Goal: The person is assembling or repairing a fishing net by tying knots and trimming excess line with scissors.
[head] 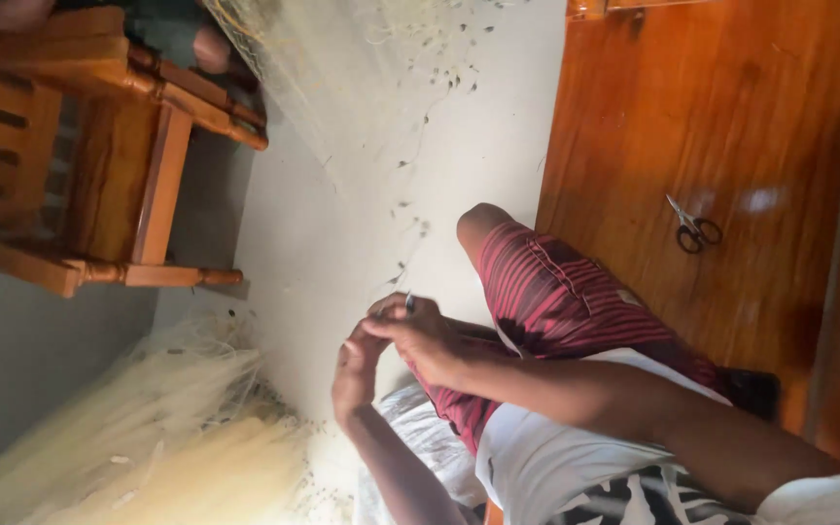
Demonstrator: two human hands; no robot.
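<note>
Item one: my right hand (425,335), fingers pinched narrow around a small dark-tipped tool, likely a netting needle (409,302), though too little of it shows to be sure. Item two: my left hand (354,369), curled close and touching the right one, fingertips nipped together; I judge it pinches a fine strand of the net, but the strand itself cannot be made out.

Item three: fishing net (342,68), pale and translucent, stretched from my hands away across the floor (498,126), with small dark weights dotted along it. Item four: a loose heap of the same netting (148,428) on the floor beside my left arm.

Item five: small scissors (692,228), lying closed on the polished wooden bench (751,117) I sit on, well apart from both hands. Item six: wooden chair (99,146) across the floor from me, beside the stretched net.

Handling note, in my judgement: the work goes best with the strand taut between both hands, pinches close together, and the heap clear of my knee (483,222).
</note>
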